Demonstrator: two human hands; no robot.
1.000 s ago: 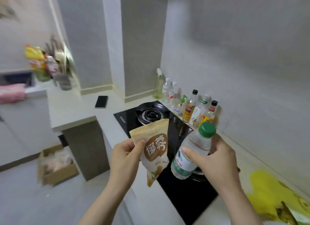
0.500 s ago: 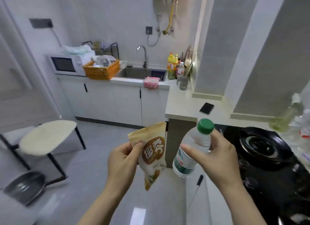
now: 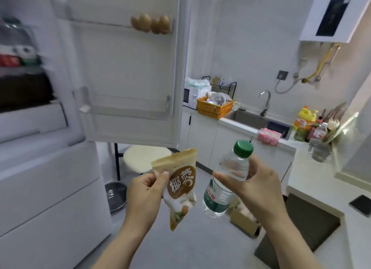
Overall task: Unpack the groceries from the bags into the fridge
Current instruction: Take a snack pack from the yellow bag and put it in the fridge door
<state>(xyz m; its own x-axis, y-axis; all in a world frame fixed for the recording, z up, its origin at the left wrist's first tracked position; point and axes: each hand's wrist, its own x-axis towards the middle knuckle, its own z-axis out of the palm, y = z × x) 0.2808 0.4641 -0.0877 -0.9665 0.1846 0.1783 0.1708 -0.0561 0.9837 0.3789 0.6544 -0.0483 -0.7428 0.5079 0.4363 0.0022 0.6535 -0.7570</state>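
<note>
Fingers of the left hand pinch a snack packet at its upper corner. Right hand fingers are clamped around a water bottle. Both things are in the air, near the open fridge door.
</note>
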